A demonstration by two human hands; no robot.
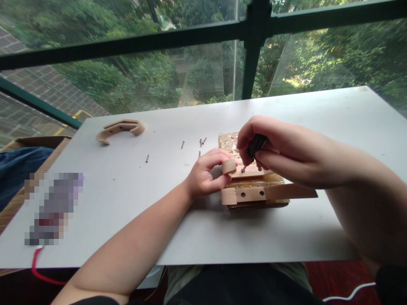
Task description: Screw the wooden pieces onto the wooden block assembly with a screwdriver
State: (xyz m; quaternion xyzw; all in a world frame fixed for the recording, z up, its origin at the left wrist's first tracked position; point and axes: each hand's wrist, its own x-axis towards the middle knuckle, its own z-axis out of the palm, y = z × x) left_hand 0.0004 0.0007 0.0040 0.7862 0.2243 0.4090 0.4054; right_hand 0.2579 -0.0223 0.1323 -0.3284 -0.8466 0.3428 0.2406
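My right hand is closed around the dark handle of a screwdriver. The screwdriver's tip points down at a screw in the upper wooden piece. My left hand grips the rounded end of that same piece between thumb and fingers. Nearer to me lies a second wooden piece with two screws sunk in its face. Both pieces rest on a box wrapped in clear tape, partly hidden by my hands.
Several loose screws lie left of the box on the white table. A curved wooden part sits at the back left. A blurred-out object is at the left edge, beside a cardboard box. Windows stand behind.
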